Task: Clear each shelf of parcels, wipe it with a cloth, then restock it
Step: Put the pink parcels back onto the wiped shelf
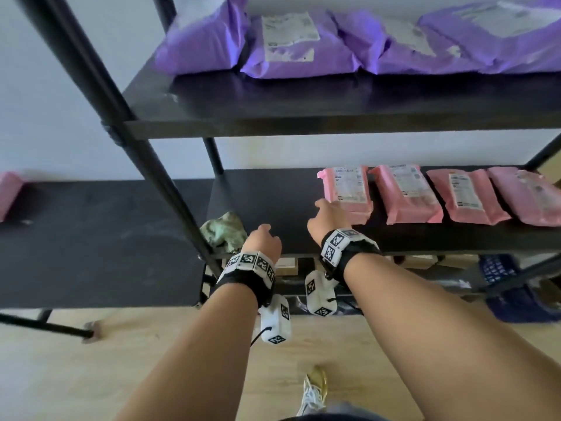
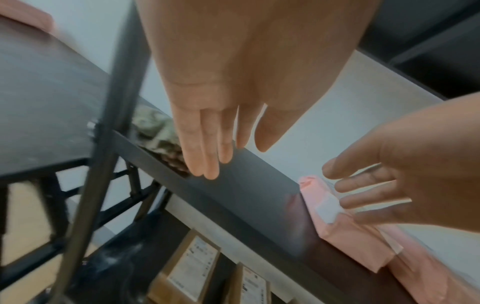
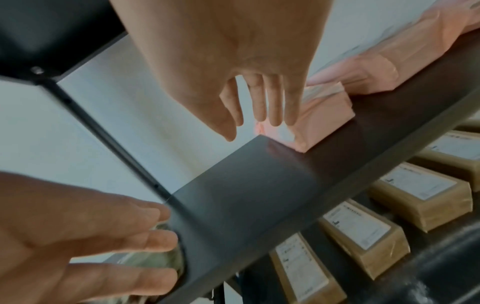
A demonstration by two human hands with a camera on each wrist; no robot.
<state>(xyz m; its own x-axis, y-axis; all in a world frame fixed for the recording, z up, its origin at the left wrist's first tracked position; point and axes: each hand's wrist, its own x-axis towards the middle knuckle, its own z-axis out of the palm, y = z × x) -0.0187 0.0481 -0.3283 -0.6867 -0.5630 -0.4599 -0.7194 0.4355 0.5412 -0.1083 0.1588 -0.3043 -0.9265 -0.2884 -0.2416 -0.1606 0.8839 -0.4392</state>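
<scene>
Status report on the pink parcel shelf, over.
Both hands open, empty. Right hand over leftmost pink parcel; left hand by cloth. Four pink parcels on shelf. Nothing blocking.

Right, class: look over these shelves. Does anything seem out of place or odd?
Yes. A crumpled green cloth lies at the left end of the middle shelf, which holds pink parcels. One more pink parcel sits alone on the table to the left.

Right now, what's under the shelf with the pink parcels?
Below the middle shelf lies a row of brown parcels with white labels. The shelf board hides their far ends and anything behind them.
</scene>
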